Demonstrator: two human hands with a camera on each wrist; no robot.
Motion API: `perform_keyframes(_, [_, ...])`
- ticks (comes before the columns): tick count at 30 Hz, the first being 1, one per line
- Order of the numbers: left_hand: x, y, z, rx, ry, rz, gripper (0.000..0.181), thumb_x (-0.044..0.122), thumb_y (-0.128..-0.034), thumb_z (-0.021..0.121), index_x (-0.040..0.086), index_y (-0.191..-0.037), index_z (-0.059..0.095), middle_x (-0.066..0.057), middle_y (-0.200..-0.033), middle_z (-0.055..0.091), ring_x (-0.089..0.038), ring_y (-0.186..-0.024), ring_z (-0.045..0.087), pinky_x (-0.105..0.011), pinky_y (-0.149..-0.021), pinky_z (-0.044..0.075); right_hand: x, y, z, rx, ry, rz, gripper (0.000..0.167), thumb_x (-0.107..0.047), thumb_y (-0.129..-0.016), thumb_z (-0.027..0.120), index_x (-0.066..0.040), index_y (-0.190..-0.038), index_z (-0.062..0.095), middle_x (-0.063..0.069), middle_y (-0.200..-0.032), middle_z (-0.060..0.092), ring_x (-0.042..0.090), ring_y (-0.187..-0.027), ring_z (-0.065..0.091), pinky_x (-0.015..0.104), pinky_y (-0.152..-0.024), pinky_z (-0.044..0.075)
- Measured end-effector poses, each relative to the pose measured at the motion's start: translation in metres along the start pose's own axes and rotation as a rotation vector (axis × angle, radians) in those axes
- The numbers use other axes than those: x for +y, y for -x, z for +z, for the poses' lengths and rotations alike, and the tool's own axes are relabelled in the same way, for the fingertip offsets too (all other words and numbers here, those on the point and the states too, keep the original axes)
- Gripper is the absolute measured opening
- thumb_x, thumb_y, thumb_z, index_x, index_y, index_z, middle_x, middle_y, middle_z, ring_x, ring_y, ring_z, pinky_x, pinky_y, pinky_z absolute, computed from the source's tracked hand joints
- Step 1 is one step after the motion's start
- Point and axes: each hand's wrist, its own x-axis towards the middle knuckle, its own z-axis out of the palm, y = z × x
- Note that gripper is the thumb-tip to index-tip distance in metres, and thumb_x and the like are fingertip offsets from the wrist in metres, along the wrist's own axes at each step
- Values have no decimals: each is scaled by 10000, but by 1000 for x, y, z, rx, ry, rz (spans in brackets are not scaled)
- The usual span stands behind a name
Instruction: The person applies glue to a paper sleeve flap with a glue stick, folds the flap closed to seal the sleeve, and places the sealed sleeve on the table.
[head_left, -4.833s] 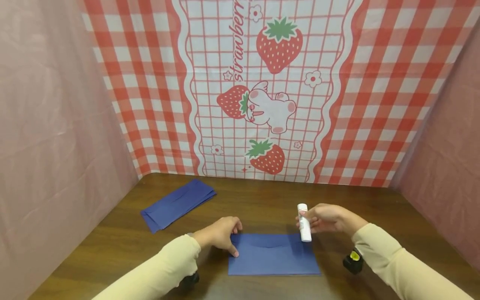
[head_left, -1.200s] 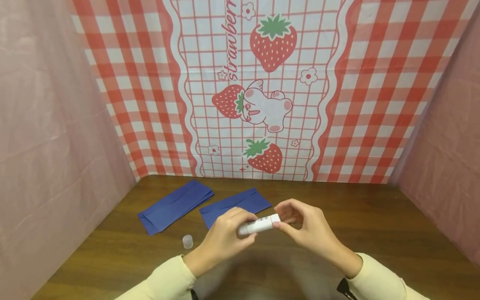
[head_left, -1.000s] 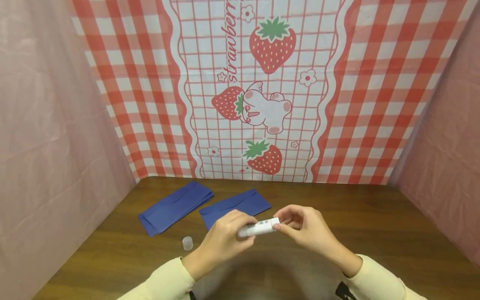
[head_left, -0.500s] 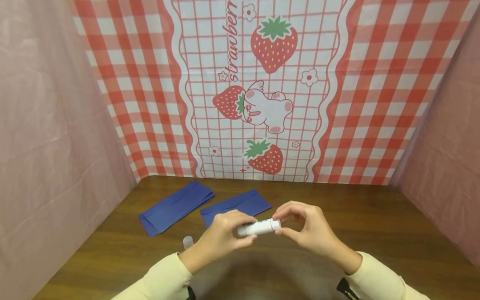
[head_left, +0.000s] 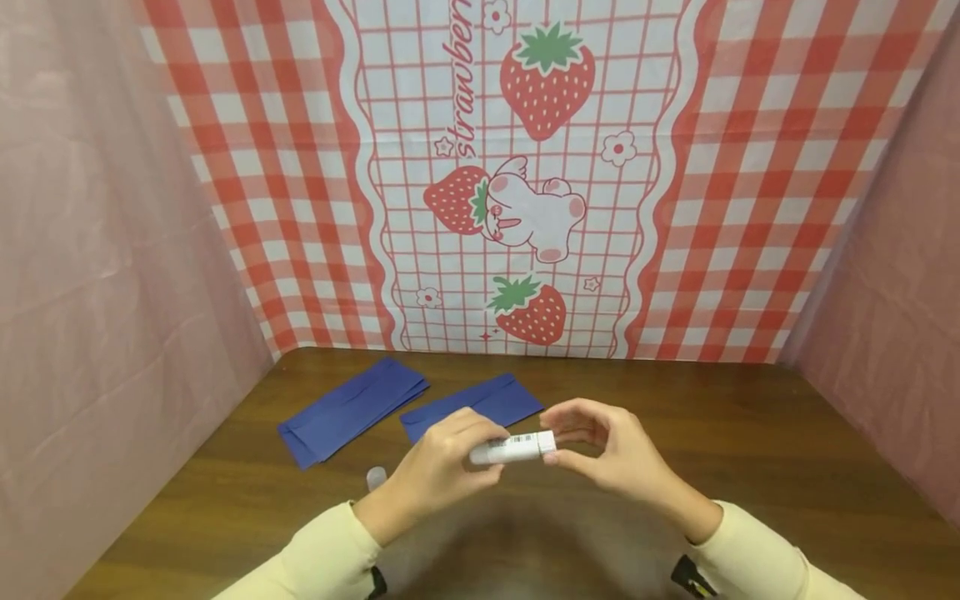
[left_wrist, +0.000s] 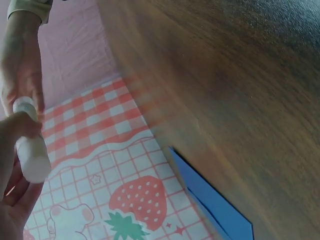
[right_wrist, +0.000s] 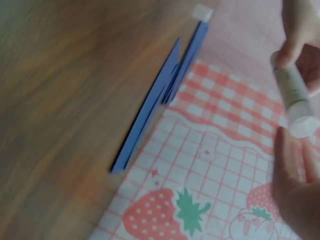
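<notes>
A white glue stick [head_left: 513, 448] lies nearly level between the two hands, above the table. My left hand [head_left: 442, 467] grips its left part between thumb and fingers. At its right end, the thumb and fingertips of my right hand [head_left: 618, 454] pinch the white base. The right wrist view shows the glue stick [right_wrist: 291, 90] with its round base towards my right hand's fingers [right_wrist: 285, 155]. A translucent cap [head_left: 377, 477] stands on the table by my left wrist, partly hidden. Behind my left hand lies a blue envelope [head_left: 487, 402], partly covered by it.
Several blue envelopes [head_left: 352, 412] lie stacked at the back left of the brown wooden table [head_left: 675, 400]. A strawberry-print cloth [head_left: 525, 275] hangs behind the table, and pink cloths [head_left: 127, 292] hang at both sides.
Since the oldest frame, the glue stick has passed from right hand to left, its cap now stands on the table, and the front envelope has moved back left. Recently, the right fingers shift slightly at the base.
</notes>
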Motion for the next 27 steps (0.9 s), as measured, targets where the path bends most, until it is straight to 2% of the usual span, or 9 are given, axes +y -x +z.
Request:
perform_keyframes(2, [1,-1,-2,5,-54,11,295,62,-659,811,90,-925,687,18,-885,706,-82,-840,627,-136,-782,526,-2,-2,-2,-36,-42,129,312,-79,-839,716,88,-1081,615,240,-1024,676,24,-836,677,246,-733,593])
perform_keyframes(7, [1,-1,-3,56,-158,107,294,69,-645,812,74,-912,689,9,-872,699,-91,-818,631,-168,-770,538,-8,-5,-3,-111,-217,450,453,-209,-928,628,162,-1171,537,178,-1000,685,73,-813,685,300,-775,600])
perform_keyframes(9, [0,-1,-2,80,-183,141,293,76,-640,809,70,-907,687,8,-859,697,-91,-794,629,-176,-753,541,-9,-7,-2,-112,-261,523,499,-238,-927,630,175,-1187,526,145,-1004,698,96,-830,693,308,-807,595])
perform_keyframes(11, [0,-1,-1,99,-194,158,290,75,-636,802,70,-902,686,9,-847,698,-90,-775,627,-176,-741,542,-10,-8,-1,-102,-270,551,512,-245,-921,638,181,-1186,534,142,-1008,712,103,-823,701,285,-806,592])
perform_keyframes(14, [-1,0,-1,114,-191,156,292,75,-622,800,73,-892,687,11,-830,700,-87,-753,625,-167,-723,540,-10,-10,1,-76,-259,538,479,-216,-904,659,185,-1151,566,136,-993,724,99,-798,706,262,-788,590])
perform_keyframes(17, [-1,2,-1,105,-164,119,303,79,-610,809,78,-889,691,15,-823,707,-81,-749,627,-157,-719,539,-10,-10,1,-61,-250,497,432,-173,-888,673,188,-1108,587,132,-954,725,91,-773,702,261,-771,590])
perform_keyframes(19, [-1,4,0,85,-133,76,305,82,-611,818,84,-890,694,20,-825,714,-76,-756,630,-150,-729,537,-9,-10,2,-64,-228,441,390,-129,-880,672,197,-1078,592,170,-941,715,76,-760,697,256,-750,592])
perform_keyframes(24, [-1,6,1,47,-24,-23,310,73,-616,832,87,-896,700,16,-827,731,-72,-767,637,-137,-736,527,-8,-8,2,-73,-106,233,276,-27,-845,674,180,-1016,613,288,-941,675,10,-781,660,195,-724,580])
perform_keyframes(27, [-2,6,1,28,60,-80,296,72,-622,831,79,-892,709,1,-817,733,-70,-745,641,-135,-699,529,-6,-8,4,-50,-51,151,237,-15,-819,704,137,-988,637,279,-938,680,4,-794,657,196,-731,581])
